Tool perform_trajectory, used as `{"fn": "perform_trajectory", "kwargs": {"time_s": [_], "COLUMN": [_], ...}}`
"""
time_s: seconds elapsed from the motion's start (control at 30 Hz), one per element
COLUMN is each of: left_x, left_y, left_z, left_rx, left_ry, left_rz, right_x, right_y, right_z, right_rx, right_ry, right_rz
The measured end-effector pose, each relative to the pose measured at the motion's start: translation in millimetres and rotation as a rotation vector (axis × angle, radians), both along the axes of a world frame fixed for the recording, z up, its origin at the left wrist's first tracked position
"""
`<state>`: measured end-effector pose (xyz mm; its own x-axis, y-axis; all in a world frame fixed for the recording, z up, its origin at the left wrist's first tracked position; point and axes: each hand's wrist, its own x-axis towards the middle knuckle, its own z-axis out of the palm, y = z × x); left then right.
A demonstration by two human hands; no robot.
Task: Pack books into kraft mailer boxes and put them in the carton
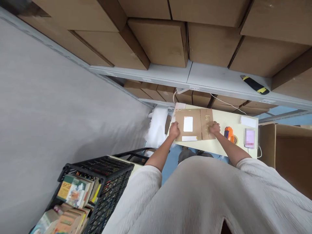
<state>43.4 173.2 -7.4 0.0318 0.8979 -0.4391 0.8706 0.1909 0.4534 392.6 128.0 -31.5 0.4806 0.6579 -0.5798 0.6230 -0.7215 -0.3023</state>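
A flat cardboard box [193, 133] with two white labels lies on the pale tabletop [219, 148]. My left hand [174, 130] closes on its left edge, the fingers curled round the side. At the right end of the box, near shiny strips of tape, my right hand [214, 128] is closed with its fingers bent against the cardboard. An orange tape dispenser [228, 133] with a roll of tape sits just right of my right hand.
On the table's right end are a phone with a pinkish screen [250, 138] and a white slip [248, 121]. Shelves full of cartons [161, 42] rise behind, with a yellow-black utility knife [255, 85]. Left stands a black crate [114, 188] of books; right, an open carton [292, 146].
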Motion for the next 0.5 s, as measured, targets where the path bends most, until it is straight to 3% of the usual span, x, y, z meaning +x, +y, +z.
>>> {"fn": "perform_trajectory", "kwargs": {"time_s": [0.2, 0.37, 0.5], "left_x": [-10, -15, -24], "left_y": [34, 59, 75], "left_z": [-5.7, -15.7, -22.6], "left_rx": [-0.039, -0.091, -0.142], "left_ry": [-0.052, -0.119, -0.143], "left_rz": [-0.033, 0.008, -0.012], "right_x": [-30, -41, -50], "right_y": [-36, -35, -31], "right_z": [0.1, 2.2, 3.7], "right_rx": [0.016, 0.08, 0.099], "right_ry": [0.061, 0.062, 0.069], "right_rz": [-0.163, -0.346, -0.401]}}
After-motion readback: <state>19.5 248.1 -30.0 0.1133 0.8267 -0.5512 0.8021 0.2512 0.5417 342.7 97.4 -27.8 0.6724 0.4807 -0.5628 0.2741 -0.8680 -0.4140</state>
